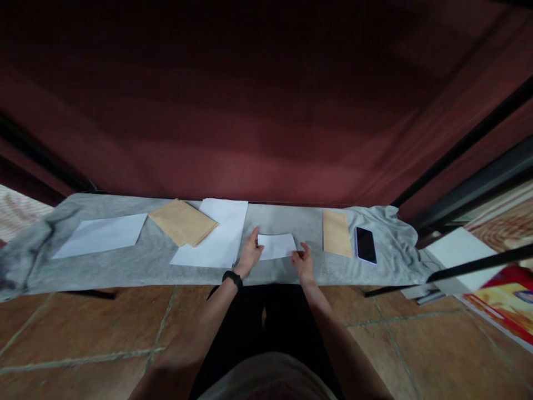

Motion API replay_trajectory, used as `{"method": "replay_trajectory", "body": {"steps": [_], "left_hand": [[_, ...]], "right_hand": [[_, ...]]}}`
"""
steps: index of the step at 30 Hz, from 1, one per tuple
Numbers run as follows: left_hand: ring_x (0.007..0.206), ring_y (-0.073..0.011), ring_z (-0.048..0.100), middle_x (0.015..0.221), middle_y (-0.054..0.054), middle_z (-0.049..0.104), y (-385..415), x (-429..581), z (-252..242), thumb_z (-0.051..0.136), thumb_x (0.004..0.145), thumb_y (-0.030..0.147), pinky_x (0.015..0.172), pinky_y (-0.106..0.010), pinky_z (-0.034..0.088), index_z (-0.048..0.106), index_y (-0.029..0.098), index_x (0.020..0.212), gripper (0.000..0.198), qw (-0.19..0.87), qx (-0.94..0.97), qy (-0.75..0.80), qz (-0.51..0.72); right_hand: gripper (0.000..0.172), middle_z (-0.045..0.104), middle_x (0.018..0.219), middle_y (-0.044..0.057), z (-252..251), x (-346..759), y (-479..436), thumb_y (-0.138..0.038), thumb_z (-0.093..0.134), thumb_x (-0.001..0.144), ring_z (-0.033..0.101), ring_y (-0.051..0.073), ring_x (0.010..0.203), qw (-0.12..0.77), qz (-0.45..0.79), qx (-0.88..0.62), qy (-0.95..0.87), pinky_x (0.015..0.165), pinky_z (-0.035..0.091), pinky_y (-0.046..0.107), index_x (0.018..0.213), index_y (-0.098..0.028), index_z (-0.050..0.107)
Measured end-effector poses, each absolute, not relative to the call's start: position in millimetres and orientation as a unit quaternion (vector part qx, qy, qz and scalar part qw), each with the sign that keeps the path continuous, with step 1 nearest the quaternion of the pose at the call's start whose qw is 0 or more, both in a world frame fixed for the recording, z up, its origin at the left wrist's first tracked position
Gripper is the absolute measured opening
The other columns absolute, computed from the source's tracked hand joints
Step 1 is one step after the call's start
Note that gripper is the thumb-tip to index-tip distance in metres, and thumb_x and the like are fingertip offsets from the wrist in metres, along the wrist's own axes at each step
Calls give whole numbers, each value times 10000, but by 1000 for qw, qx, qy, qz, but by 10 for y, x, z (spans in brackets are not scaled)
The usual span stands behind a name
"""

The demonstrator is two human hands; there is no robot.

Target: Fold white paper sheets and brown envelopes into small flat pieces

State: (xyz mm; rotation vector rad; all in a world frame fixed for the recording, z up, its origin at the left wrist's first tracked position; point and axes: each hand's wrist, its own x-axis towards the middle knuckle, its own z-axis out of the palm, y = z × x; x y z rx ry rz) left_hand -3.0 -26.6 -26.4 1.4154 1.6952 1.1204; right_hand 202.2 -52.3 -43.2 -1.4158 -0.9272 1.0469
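Note:
A small white sheet of paper [275, 246], which looks folded, lies in front of me on the grey cloth. My left hand [250, 254], with a dark band on its wrist, grips the sheet's left edge between thumb and fingers. At the lower right corner, my right hand [303, 263] has its thumb and fingers closed on the paper. Just left of my left hand is a stack of larger white sheets [225, 233]. Several brown envelopes [183, 222] partly cover that stack.
A narrow surface under grey cloth [287, 216] runs across the view against a dark red panel [266, 139]. To the far left lies another white sheet [102, 236]. On the right are a single brown envelope [337, 233] and a phone [366, 245]. Boxes [466, 261] stand beyond the right end.

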Motion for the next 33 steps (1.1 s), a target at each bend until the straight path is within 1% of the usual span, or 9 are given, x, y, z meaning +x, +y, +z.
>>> {"method": "replay_trajectory", "body": {"steps": [4, 7, 11, 13, 17, 22, 27, 30, 33], "left_hand": [[1191, -237, 616, 1402, -139, 534, -352, 28, -282, 549, 806, -2, 1053, -372, 504, 452, 183, 1492, 717, 215, 627, 673, 329], [1320, -251, 531, 1536, -134, 436, -470, 113, -263, 468, 860, 9, 1109, -399, 457, 489, 196, 1460, 629, 122, 685, 667, 266], [1474, -308, 354, 1622, -126, 352, -599, 260, -267, 413, 932, 81, 1158, -510, 378, 499, 182, 1449, 533, 27, 739, 649, 178], [1518, -294, 279, 1631, -142, 335, -646, 325, -308, 387, 970, 142, 1206, -497, 310, 457, 130, 1483, 517, 23, 764, 627, 147], [1537, -261, 242, 1619, -164, 353, -710, 357, -422, 329, 1004, 230, 1249, -469, 221, 394, 64, 1522, 548, 32, 785, 609, 103], [1544, -243, 224, 1642, -143, 309, -711, 276, -465, 316, 1018, 308, 1258, -446, 196, 344, 94, 1560, 584, 31, 793, 603, 80], [1545, -276, 218, 1660, -150, 256, -685, 181, -431, 385, 1018, 471, 1257, -443, 185, 360, 126, 1558, 641, 27, 795, 601, 73], [1537, -275, 245, 1655, -144, 277, -683, 124, -412, 386, 1025, 444, 1251, -455, 192, 386, 163, 1545, 591, 31, 815, 575, 64], [1518, -262, 297, 1632, -139, 336, -686, 85, -396, 346, 1025, 318, 1240, -473, 225, 413, 170, 1521, 522, 50, 830, 553, 52]], "right_hand": [[488, 682, 863, 63, -472, 2093, -597, -270, 546, 844, 655, 232, 794, 436, 277, -666, -538, 803, 549, 391, 1312, -136, 571], [419, 674, 1104, 145, -424, 2055, -615, -218, 480, 883, 635, 272, 1058, 400, 173, -664, -608, 969, 511, 448, 1272, -140, 617], [425, 615, 1365, 140, -359, 1847, -539, -228, 395, 968, 551, 225, 1288, 380, 162, -584, -699, 1101, 453, 403, 1334, -159, 602], [446, 594, 1428, 122, -363, 1731, -495, -251, 341, 1011, 533, 200, 1330, 346, 165, -558, -736, 1131, 435, 392, 1371, -164, 589], [457, 567, 1478, 124, -443, 1621, -480, -265, 328, 1041, 464, 233, 1414, 242, 99, -531, -806, 1183, 356, 458, 1406, -165, 584], [500, 429, 1579, 128, -539, 1665, -494, -332, 312, 1067, 384, 271, 1473, 165, 27, -561, -811, 1202, 286, 484, 1497, -138, 478], [532, 398, 1590, 143, -585, 1791, -455, -350, 310, 1071, 382, 271, 1475, 149, 4, -574, -805, 1211, 266, 464, 1529, -100, 417], [543, 385, 1595, 152, -607, 1886, -466, -340, 322, 1068, 376, 273, 1478, 145, -9, -577, -804, 1209, 263, 462, 1546, -90, 382], [555, 384, 1595, 159, -616, 1954, -493, -339, 331, 1063, 380, 273, 1473, 139, -17, -577, -805, 1207, 265, 453, 1551, -79, 367]]}}
